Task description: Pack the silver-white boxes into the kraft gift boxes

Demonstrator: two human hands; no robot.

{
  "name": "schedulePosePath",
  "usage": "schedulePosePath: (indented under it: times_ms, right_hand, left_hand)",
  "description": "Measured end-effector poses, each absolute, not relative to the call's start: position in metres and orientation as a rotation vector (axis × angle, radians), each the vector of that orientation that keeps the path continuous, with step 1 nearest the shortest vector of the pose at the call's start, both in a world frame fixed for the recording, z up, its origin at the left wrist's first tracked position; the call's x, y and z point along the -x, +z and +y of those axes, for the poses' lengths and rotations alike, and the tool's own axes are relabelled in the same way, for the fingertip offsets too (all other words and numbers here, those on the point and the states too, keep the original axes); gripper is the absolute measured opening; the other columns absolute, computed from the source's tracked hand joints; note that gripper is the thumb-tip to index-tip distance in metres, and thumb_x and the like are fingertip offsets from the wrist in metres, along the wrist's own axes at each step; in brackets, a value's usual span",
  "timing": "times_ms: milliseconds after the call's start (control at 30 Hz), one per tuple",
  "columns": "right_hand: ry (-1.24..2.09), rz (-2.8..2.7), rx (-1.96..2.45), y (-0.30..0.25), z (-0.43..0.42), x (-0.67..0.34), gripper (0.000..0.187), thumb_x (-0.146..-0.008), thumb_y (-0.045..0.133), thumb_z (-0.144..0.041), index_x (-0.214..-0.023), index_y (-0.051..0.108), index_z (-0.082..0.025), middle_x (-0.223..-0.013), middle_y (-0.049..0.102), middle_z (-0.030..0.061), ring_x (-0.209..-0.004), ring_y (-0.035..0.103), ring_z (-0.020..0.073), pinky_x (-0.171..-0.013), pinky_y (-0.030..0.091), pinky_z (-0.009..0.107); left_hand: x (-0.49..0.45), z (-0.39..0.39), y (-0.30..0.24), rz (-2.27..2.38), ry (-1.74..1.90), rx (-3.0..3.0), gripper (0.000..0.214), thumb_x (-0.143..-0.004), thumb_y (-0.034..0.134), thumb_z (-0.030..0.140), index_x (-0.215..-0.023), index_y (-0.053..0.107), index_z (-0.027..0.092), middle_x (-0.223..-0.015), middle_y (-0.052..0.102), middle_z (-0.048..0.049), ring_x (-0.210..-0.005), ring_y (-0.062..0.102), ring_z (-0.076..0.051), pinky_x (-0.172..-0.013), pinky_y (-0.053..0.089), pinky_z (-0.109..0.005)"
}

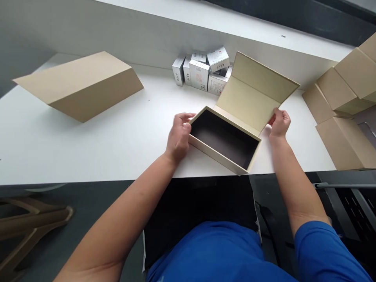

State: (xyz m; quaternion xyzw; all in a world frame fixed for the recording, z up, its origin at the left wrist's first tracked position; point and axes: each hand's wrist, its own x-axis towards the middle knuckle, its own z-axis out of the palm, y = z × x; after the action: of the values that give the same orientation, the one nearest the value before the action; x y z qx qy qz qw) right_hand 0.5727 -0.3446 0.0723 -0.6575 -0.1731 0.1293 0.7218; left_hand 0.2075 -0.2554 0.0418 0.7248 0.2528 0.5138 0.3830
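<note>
"As we look down at the white table, where do we have the open box?"

"We have it at the table's near edge, between our two hands. Our left hand grips its left end between thumb and curled fingers. Our right hand pinches the side edge of the lid, which is swung back from the box's far long side, its end flap bent up."

"And what do we see inside?"

"Dark lining, with the near wall of the box hiding a strip of it."

"What about the other containers?"

"Small white boxes huddle by the back wall, one tipped on top of others. They look closed, so we cannot see their contents. A long brown box lies to our left, its underside hidden. Stacked boxes stand to our right, some cut off by the edge of our view."

"What else is hard to make out?"

"The lid covers part of the white group, the print is too small for us to read, and our right fingertips are unclear."
</note>
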Motion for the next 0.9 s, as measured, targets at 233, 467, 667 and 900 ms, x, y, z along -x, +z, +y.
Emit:
schedulePosePath:
  times_ms: [233, 467, 667, 900]
  right_hand:
    - [0.206, -0.015, 1.584, 0.090, -0.368, -0.620, 0.003, -0.093, 0.053, -0.025, -0.093, 0.050, -0.025, -0.085, 0.053, -0.0021, -0.063, 0.050, 0.0112, -0.056, 0.040, 0.028]
    - [0.034, -0.009, 1.706, 0.085, -0.375, -0.618, 0.007, -0.094, 0.054, -0.024, -0.097, 0.047, -0.026, -0.100, 0.056, -0.0010, -0.075, 0.055, 0.0125, -0.072, 0.050, 0.032]
    - [-0.075, -0.169, 1.715, 0.068, -0.351, -0.606, 0.021, -0.087, 0.060, -0.011, -0.093, 0.046, -0.025, -0.094, 0.050, -0.0036, -0.084, 0.055, 0.0117, -0.094, 0.053, 0.029]
    - [-0.080, -0.265, 1.758, 0.058, -0.347, -0.613, 0.021, -0.087, 0.057, -0.011, -0.096, 0.046, -0.025, -0.091, 0.048, -0.0047, -0.084, 0.056, 0.0115, -0.097, 0.054, 0.030]
  left_hand:
    - [-0.210, -0.275, 0.060, 0.273, 0.845, -2.044, 0.068, -0.099, 0.055, 0.077, -0.141, 0.067, 0.025, -0.146, 0.072, -0.0159, -0.123, 0.072, -0.036, -0.110, 0.050, -0.052]
    - [-0.261, -0.197, 0.043, 0.959, 1.172, -1.514, 0.030, -0.087, 0.076, 0.040, -0.107, 0.061, 0.023, -0.113, 0.073, -0.0125, -0.111, 0.068, -0.031, -0.103, 0.050, -0.048]
    - [-0.315, -0.104, 0.015, 1.056, 1.222, -1.682, 0.097, -0.056, 0.106, 0.035, -0.134, 0.049, 0.027, -0.160, 0.044, -0.0188, -0.162, 0.022, -0.049, -0.134, 0.015, -0.068]
    - [-0.342, -0.051, 0.014, 1.233, 1.228, -1.603, 0.126, -0.067, 0.102, 0.063, -0.160, 0.031, 0.017, -0.177, 0.016, -0.0265, -0.171, -0.003, -0.046, -0.137, 0.002, -0.061]
